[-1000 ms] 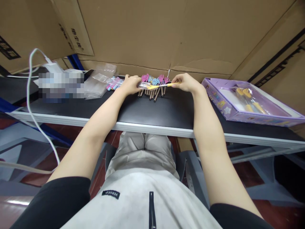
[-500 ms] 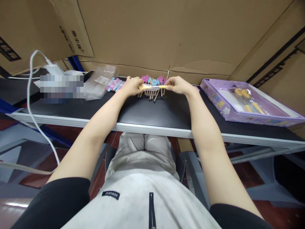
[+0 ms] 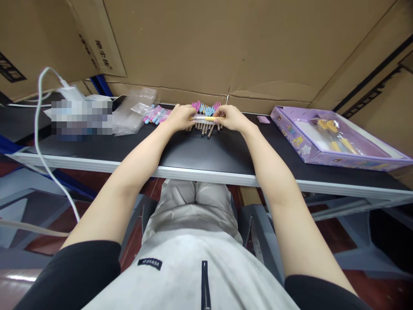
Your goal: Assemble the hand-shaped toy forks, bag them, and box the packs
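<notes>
A yellow-handled back scratcher lies sideways between my two hands, partly inside a clear plastic bag. My left hand is closed on the bag at the scratcher's head end, and its fingers hide the head. At the other end, my right hand pinches around the yellow handle and the bag's edge. Just behind and below them, several back scratchers with pink and blue claw heads lie on the black table, their metal rods pointing toward me.
Left of my hands are pink and blue handles and a stack of clear bags. At the right, a purple box holds bagged yellow scratchers. A small pink packet lies between. A white cable hangs over the left edge.
My right hand has moved left, closer to my left hand, and the yellow handle has shifted left with it. The yellow head has gone out of sight. The pink packet is now uncovered.
</notes>
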A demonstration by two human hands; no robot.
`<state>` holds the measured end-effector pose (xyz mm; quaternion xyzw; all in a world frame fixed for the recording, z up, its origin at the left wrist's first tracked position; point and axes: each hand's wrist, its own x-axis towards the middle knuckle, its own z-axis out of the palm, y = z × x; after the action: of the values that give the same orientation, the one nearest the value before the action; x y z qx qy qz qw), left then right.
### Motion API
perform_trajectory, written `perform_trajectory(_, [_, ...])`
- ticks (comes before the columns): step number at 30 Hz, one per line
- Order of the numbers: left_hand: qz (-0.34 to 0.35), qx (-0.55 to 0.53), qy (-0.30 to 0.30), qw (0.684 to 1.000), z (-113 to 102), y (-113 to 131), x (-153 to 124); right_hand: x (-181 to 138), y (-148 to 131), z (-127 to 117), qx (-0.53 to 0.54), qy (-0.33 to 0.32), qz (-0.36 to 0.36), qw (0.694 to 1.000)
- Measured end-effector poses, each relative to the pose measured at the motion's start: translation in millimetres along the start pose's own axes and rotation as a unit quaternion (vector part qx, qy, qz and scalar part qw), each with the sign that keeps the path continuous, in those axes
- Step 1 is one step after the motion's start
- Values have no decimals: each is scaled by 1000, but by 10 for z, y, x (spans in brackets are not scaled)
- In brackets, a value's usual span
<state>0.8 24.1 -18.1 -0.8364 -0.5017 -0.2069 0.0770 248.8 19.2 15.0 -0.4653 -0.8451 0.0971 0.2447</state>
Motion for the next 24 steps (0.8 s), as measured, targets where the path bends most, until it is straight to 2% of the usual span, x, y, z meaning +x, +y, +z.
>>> perform_trajectory(6, [23,-10,18,1000,47,-33,27,3,-79,74,2,-1,1,1000])
perform_trajectory(16, [-3,10,3,1000,27,-105,19,-82,111,-254,9,-61,57,996])
perform_trajectory(24, [13,-9,18,1000,66,-88,31,-34,-24,-92,-24,-5,17,1000])
